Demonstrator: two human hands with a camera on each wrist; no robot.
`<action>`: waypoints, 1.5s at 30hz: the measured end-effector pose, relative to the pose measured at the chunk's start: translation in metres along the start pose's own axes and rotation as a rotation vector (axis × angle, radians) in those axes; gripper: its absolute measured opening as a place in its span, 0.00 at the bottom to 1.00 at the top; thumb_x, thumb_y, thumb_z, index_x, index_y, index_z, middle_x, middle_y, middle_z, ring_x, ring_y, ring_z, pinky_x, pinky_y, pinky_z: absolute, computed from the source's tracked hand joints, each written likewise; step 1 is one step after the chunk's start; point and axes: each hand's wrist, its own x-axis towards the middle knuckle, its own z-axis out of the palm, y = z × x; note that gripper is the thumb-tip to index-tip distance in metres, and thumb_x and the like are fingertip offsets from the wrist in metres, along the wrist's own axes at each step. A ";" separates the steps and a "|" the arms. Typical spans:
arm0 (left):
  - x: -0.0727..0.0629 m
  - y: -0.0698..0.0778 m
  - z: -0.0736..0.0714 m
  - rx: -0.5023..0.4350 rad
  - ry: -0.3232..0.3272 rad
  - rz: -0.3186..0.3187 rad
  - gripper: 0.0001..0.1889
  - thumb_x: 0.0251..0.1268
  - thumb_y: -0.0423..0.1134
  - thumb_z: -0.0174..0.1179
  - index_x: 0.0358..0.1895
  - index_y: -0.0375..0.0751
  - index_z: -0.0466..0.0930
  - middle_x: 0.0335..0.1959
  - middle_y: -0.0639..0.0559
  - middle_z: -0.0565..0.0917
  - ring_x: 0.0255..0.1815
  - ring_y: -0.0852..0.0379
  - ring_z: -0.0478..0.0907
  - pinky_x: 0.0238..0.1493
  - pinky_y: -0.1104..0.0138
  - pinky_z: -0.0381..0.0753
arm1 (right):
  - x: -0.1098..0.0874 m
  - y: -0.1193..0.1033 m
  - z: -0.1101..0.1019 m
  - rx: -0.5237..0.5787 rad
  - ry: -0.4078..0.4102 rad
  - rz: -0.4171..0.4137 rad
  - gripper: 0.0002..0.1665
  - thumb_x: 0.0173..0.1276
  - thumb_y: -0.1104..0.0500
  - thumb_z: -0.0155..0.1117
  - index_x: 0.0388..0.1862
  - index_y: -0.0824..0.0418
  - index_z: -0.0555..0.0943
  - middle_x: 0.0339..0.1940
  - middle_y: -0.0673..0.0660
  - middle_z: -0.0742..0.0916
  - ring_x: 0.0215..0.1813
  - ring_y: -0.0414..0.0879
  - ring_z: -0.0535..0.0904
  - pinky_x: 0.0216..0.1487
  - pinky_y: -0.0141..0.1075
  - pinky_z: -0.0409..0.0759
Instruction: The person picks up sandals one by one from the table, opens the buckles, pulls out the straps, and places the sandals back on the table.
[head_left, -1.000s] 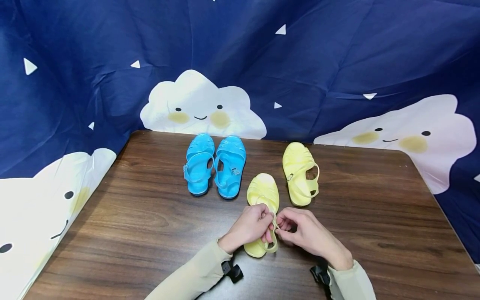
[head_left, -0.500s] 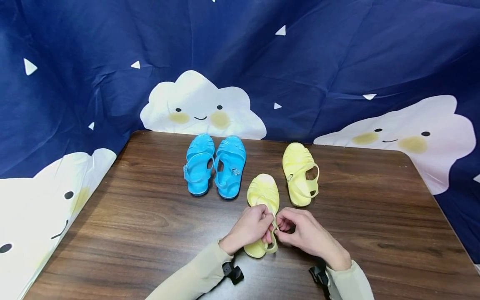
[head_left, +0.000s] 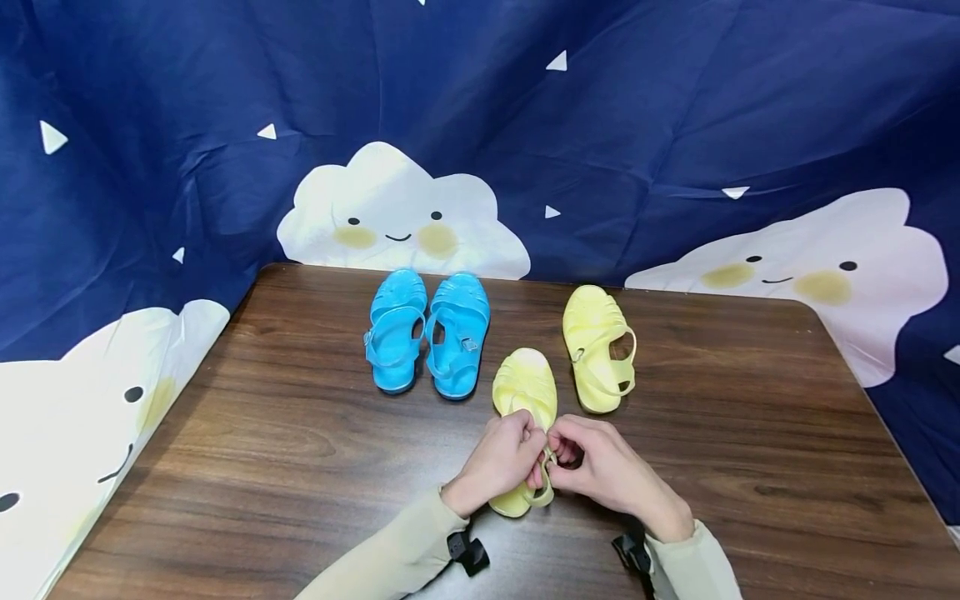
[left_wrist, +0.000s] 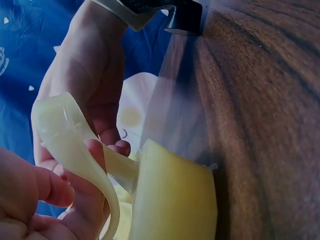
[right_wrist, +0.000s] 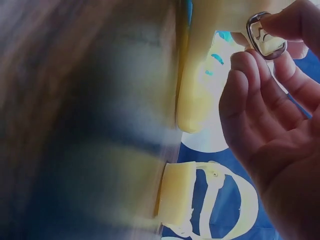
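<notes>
- Dark blue cloth backdrop (head_left: 480, 83), beyond the near yellow sandal (head_left: 525, 379); printed with white triangles and smiling clouds, one cloud (head_left: 405, 196) beyond and left of that sandal.
- Brown wood-grain table (head_left: 300, 433), directly under the near yellow sandal.
- Pale sleeves (head_left: 405, 537), one on either side of it, nearer the wearer.
- Left blue sandal (head_left: 395, 342) and right blue sandal (head_left: 460, 367), side by side, beyond it and to its left.
- Far yellow sandal (head_left: 590, 308), beyond it and to its right, toe pointing away.
- The near yellow sandal itself lies sole down, toe away, heel toward the wearer.
- Right hand (head_left: 611, 471), at its right side, fingers curled, pinching the strap.
- Left hand (head_left: 495, 458), over its middle, fingers bent round the strap.
- Strap (left_wrist: 70, 132), looped up above its heel.
- Metal buckle (right_wrist: 251, 34), at its strap, among fingertips; dark curved marks inside the frame are too small to read.
</notes>
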 end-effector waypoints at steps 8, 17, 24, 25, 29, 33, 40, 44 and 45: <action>0.000 -0.001 0.001 0.052 0.012 0.015 0.10 0.66 0.32 0.49 0.25 0.41 0.73 0.08 0.53 0.78 0.07 0.67 0.73 0.12 0.73 0.71 | 0.000 0.002 0.001 0.034 -0.024 0.030 0.18 0.45 0.69 0.68 0.27 0.50 0.72 0.21 0.46 0.75 0.25 0.34 0.71 0.26 0.24 0.71; 0.002 -0.001 -0.003 0.008 0.004 0.029 0.09 0.69 0.30 0.45 0.29 0.38 0.70 0.14 0.52 0.81 0.06 0.65 0.73 0.10 0.70 0.73 | -0.002 0.001 0.000 0.087 -0.059 0.107 0.17 0.45 0.70 0.69 0.23 0.52 0.72 0.19 0.46 0.75 0.23 0.32 0.70 0.22 0.27 0.72; 0.004 -0.002 -0.005 -0.047 -0.017 -0.002 0.09 0.68 0.31 0.45 0.30 0.38 0.71 0.15 0.53 0.81 0.07 0.64 0.74 0.11 0.67 0.76 | -0.001 -0.001 -0.002 0.099 -0.057 0.128 0.16 0.46 0.69 0.70 0.24 0.52 0.73 0.20 0.48 0.78 0.23 0.35 0.73 0.24 0.28 0.75; 0.004 -0.002 -0.005 -0.052 -0.018 -0.005 0.09 0.68 0.31 0.45 0.30 0.38 0.71 0.15 0.53 0.81 0.07 0.64 0.74 0.11 0.66 0.77 | -0.001 0.000 -0.002 0.101 -0.057 0.127 0.16 0.46 0.69 0.70 0.24 0.52 0.73 0.20 0.47 0.78 0.23 0.35 0.74 0.24 0.28 0.75; 0.004 -0.002 -0.006 -0.085 -0.027 -0.017 0.09 0.68 0.31 0.45 0.30 0.36 0.71 0.15 0.52 0.81 0.07 0.64 0.75 0.12 0.66 0.77 | -0.003 0.002 -0.004 0.109 -0.058 0.106 0.17 0.47 0.69 0.71 0.25 0.51 0.74 0.20 0.43 0.77 0.24 0.34 0.74 0.25 0.28 0.76; 0.004 -0.001 -0.009 -0.121 -0.039 -0.039 0.08 0.68 0.31 0.45 0.31 0.36 0.71 0.16 0.51 0.82 0.08 0.63 0.76 0.13 0.67 0.78 | -0.004 0.003 -0.007 0.113 -0.057 0.072 0.17 0.48 0.70 0.71 0.26 0.51 0.75 0.22 0.41 0.78 0.25 0.32 0.75 0.26 0.29 0.77; 0.004 0.003 -0.019 -0.124 -0.071 -0.089 0.08 0.65 0.33 0.47 0.30 0.35 0.74 0.14 0.50 0.82 0.10 0.61 0.79 0.16 0.67 0.80 | -0.005 0.006 -0.014 0.104 -0.052 0.080 0.17 0.49 0.69 0.72 0.26 0.50 0.76 0.23 0.39 0.79 0.26 0.30 0.75 0.27 0.31 0.79; 0.003 0.006 -0.023 -0.120 -0.065 -0.099 0.09 0.64 0.33 0.49 0.28 0.34 0.76 0.12 0.50 0.81 0.10 0.60 0.79 0.16 0.66 0.80 | -0.006 0.007 -0.017 0.089 -0.041 0.101 0.16 0.49 0.70 0.71 0.26 0.50 0.76 0.22 0.39 0.79 0.26 0.30 0.75 0.27 0.30 0.79; 0.004 0.007 -0.024 -0.122 -0.061 -0.094 0.09 0.64 0.33 0.50 0.28 0.33 0.76 0.12 0.50 0.81 0.10 0.60 0.79 0.16 0.66 0.80 | -0.006 0.007 -0.017 0.086 -0.040 0.102 0.16 0.49 0.70 0.71 0.26 0.50 0.76 0.22 0.39 0.80 0.26 0.30 0.75 0.27 0.29 0.79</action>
